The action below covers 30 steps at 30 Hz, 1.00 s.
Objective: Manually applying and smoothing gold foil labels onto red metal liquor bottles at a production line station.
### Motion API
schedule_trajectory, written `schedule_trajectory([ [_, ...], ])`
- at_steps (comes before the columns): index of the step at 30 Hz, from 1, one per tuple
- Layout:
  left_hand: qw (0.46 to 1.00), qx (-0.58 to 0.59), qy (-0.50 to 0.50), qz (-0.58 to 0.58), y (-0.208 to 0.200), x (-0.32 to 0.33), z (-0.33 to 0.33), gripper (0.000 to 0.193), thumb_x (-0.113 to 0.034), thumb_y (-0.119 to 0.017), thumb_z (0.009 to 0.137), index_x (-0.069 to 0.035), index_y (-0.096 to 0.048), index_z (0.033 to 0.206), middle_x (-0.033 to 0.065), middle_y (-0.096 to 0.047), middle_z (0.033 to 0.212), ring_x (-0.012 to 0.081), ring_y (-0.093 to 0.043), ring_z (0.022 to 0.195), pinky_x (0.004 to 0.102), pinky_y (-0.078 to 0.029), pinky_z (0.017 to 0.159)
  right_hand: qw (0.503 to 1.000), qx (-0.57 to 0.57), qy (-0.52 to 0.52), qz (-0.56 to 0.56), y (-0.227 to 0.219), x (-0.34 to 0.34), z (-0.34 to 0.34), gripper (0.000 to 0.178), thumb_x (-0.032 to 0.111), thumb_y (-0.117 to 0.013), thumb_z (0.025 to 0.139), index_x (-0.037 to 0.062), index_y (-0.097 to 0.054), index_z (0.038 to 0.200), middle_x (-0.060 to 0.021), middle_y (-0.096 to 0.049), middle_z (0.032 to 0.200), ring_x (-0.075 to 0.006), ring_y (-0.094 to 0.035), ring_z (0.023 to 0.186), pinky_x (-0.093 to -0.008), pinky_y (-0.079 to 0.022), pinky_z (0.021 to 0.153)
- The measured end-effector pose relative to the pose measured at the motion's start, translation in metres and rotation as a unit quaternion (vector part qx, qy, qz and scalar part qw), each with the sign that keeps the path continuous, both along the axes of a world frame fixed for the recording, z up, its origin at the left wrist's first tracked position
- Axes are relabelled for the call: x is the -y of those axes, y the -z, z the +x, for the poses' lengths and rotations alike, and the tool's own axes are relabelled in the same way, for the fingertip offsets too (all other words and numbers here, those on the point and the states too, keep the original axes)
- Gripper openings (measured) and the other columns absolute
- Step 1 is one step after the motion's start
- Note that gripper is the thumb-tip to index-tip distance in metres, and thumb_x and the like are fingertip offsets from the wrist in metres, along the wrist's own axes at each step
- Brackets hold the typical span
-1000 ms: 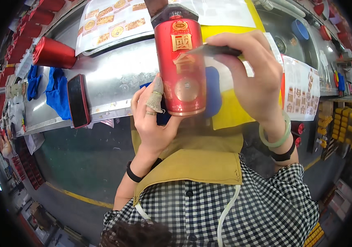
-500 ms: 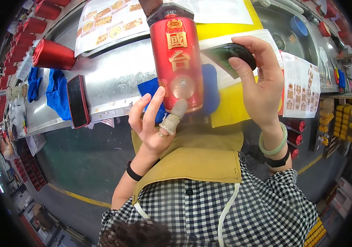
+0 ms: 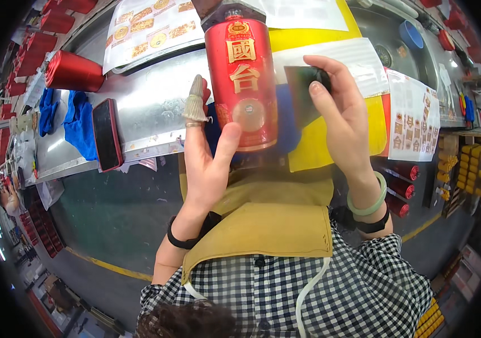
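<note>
In front of me a red bottle with raised gold characters and a round pale medallion lies with its neck away from me, against a dark metal holder. My left hand is at the bottle's lower left, fingers stretched out and thumb over its lower edge. One fingertip wears a grey-white knitted finger cover. To the bottle's right, my right hand grips a dark squeegee-like scraper with a flat blade and black rounded handle, apart from the bottle. Blue cloth lies under the bottle.
A phone and blue rags lie at the metal bench's left edge. Printed decal sheets lie behind, with another sheet at right. Yellow sheeting covers the bench by my right hand. A red cylinder lies far left.
My left hand has drawn off the bottle's lower front to its left side, fingers straightening. My right hand has moved slightly left and turned the scraper more upright.
</note>
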<state>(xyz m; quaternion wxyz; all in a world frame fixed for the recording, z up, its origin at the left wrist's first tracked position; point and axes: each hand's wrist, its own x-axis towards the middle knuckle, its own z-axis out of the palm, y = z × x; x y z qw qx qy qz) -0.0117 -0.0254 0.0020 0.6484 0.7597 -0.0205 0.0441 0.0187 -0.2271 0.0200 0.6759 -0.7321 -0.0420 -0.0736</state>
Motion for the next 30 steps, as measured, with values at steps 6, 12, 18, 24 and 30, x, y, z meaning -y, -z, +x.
schedule_trajectory([
  [6,0.987,-0.064,0.083,-0.124,-0.005,-0.003,0.004,0.083,-0.008,-0.068,0.098,0.002,-0.018,0.163,0.0174,-0.041,0.155,0.0254,-0.050,0.137,0.0383,-0.044,0.113,0.992,-0.105,-0.065,0.026,0.002,-0.012,-0.010,0.046,0.018,-0.079,0.093,0.0014,-0.052,0.126,-0.0057,-0.065,0.106,-0.0086,-0.059,0.100,-0.0252,-0.050,0.087],
  [12,0.979,-0.087,0.109,-0.148,0.003,-0.022,0.003,0.072,-0.006,-0.056,0.104,0.001,-0.016,0.164,0.0175,-0.034,0.163,0.0242,-0.039,0.147,0.0389,-0.033,0.121,0.982,-0.153,-0.097,-0.043,0.017,-0.015,-0.016,0.069,0.027,-0.091,0.079,0.0018,-0.049,0.127,-0.0122,-0.063,0.114,-0.0197,-0.060,0.109,-0.0345,-0.050,0.097],
  [18,0.955,-0.141,0.093,-0.246,0.007,-0.024,0.004,0.068,-0.011,-0.051,0.108,0.001,-0.015,0.165,0.0159,-0.029,0.167,0.0225,-0.032,0.152,0.0375,-0.027,0.124,0.978,-0.164,-0.130,-0.013,0.019,-0.013,-0.016,0.064,0.021,-0.088,0.084,0.0012,-0.048,0.129,-0.0091,-0.062,0.115,-0.0152,-0.058,0.108,-0.0308,-0.050,0.094],
  [24,0.975,-0.095,0.116,-0.164,0.009,-0.026,0.005,0.077,-0.002,-0.060,0.102,0.000,-0.015,0.165,0.0156,-0.029,0.167,0.0226,-0.031,0.152,0.0381,-0.025,0.124,0.970,-0.199,-0.130,0.044,0.020,-0.016,-0.013,0.059,0.020,-0.085,0.087,0.0009,-0.048,0.128,-0.0072,-0.063,0.109,-0.0122,-0.059,0.102,-0.0279,-0.052,0.088],
  [30,0.939,-0.162,0.096,-0.287,-0.002,-0.019,0.014,0.079,0.000,-0.061,0.100,0.000,-0.016,0.165,0.0147,-0.032,0.165,0.0223,-0.033,0.150,0.0386,-0.027,0.124,0.965,-0.244,-0.090,0.036,0.006,-0.013,-0.009,0.061,0.028,-0.087,0.085,0.0010,-0.050,0.124,-0.0083,-0.063,0.107,-0.0130,-0.059,0.098,-0.0278,-0.052,0.083],
])
